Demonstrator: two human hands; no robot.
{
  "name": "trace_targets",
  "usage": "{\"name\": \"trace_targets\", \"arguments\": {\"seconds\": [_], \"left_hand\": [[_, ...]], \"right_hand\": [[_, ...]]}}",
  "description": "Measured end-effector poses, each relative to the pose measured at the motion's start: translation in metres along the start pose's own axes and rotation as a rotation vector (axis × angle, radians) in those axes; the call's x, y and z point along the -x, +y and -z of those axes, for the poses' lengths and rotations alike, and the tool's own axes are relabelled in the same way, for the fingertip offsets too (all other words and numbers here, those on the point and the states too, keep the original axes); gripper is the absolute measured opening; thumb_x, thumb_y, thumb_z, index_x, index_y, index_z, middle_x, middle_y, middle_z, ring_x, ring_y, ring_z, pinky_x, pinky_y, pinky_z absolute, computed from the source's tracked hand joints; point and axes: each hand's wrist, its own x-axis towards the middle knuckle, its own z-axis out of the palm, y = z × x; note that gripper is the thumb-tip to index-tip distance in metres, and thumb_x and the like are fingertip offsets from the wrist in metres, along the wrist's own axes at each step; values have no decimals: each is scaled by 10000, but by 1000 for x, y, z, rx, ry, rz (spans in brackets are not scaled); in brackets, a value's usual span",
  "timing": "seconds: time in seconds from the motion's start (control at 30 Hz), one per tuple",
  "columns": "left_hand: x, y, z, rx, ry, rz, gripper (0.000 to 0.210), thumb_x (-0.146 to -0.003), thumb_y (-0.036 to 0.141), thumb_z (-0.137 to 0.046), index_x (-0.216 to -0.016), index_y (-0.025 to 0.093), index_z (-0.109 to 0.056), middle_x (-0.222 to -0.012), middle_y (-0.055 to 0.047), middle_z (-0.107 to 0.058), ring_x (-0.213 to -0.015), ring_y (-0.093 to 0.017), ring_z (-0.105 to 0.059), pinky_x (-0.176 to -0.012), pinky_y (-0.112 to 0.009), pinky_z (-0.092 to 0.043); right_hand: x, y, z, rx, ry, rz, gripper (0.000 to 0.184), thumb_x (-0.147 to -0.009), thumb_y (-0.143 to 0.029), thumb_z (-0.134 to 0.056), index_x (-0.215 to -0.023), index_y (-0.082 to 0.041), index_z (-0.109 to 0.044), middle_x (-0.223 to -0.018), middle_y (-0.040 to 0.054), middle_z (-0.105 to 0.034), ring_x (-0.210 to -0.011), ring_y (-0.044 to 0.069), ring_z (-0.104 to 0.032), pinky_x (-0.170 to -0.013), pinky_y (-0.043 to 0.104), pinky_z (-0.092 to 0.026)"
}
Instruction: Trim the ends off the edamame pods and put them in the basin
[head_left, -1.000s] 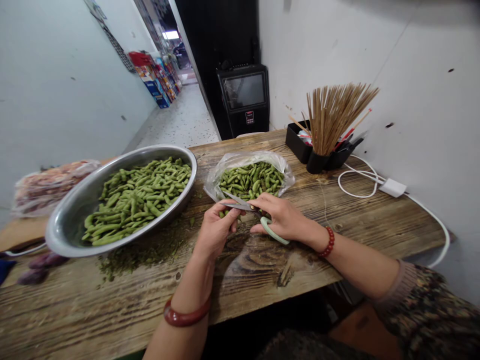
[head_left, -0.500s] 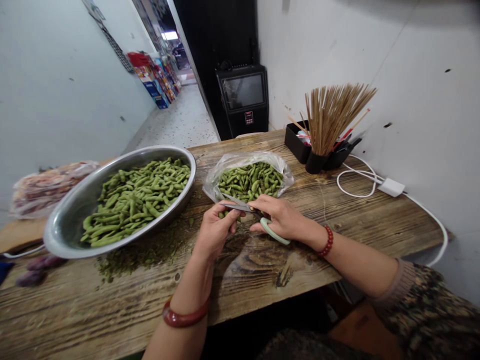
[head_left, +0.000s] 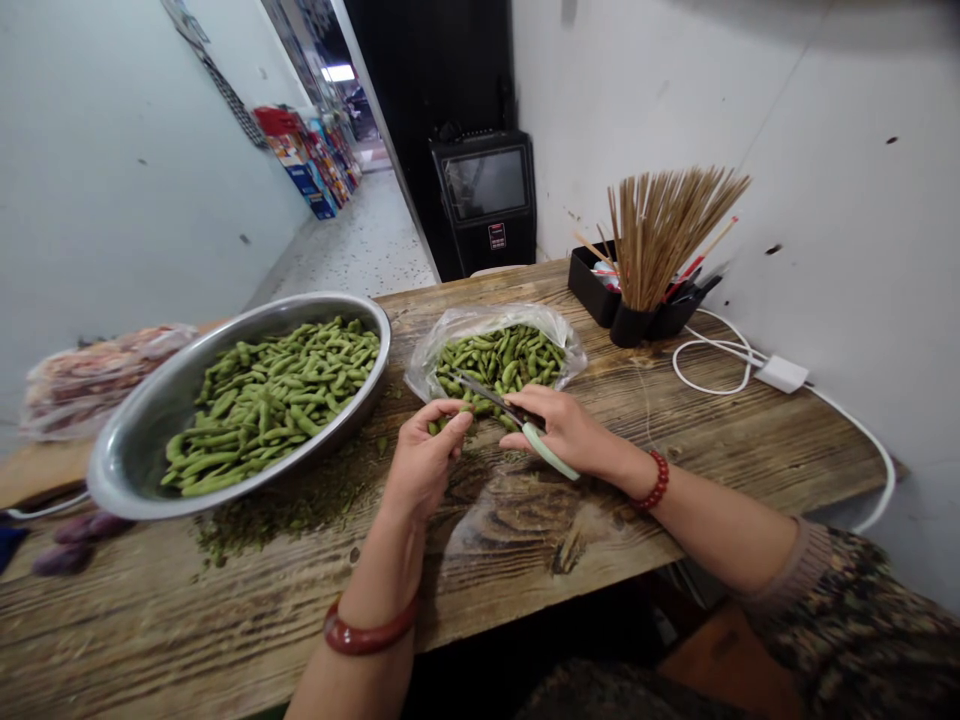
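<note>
My left hand is closed on a green edamame pod, pinched between thumb and fingers. Scissors with pale green handles are in my right hand, its fingers wrapped around the grips. The blades point left and away from me, just above and beside the pod. Right behind both hands, a clear plastic bag lies open with edamame pods inside. To the left, a large metal basin holds a heap of pods.
Green trimmings lie scattered by the basin on the wooden table. Bagged pale pink pieces and purple things sit at far left. Bamboo skewers stand in a black holder; a white cable runs along the right.
The scissors' blades have swung away from my left fingertips and now point over the bag. My left hand has drawn slightly left, apart from my right hand.
</note>
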Motion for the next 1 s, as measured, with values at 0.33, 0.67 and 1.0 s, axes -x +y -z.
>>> {"name": "trace_targets", "arguments": {"seconds": [0.33, 0.67, 1.0], "left_hand": [[-4, 1, 9, 247, -27, 6, 234, -698, 202, -714, -865, 164, -553, -693, 13, -601, -426, -25, -391, -353, -117, -232], [-2, 1, 4, 208, -64, 7, 233, -700, 206, -725, -853, 158, -556, -676, 9, -608, -422, -23, -392, -358, -112, -236], [0, 1, 2, 179, -77, 7, 224, -699, 200, -715, -860, 151, -567, -682, -7, -629, -426, -21, -396, -371, -113, -239]], "right_hand": [[1, 0, 0, 56, -3, 10, 586, -753, -432, -708, -1231, -157, -510, -939, 63, -542, -806, 180, -529, -722, 308, -468], [2, -1, -1, 70, -28, 28, 598, -753, -437, -707, -1241, -160, -499, -948, 68, -535, -793, 180, -528, -720, 318, -481], [3, 0, -3, 36, 10, 75, 525, -782, -424, -684, -1201, -152, -523, -904, 54, -531, -770, 168, -519, -696, 294, -460]]}}
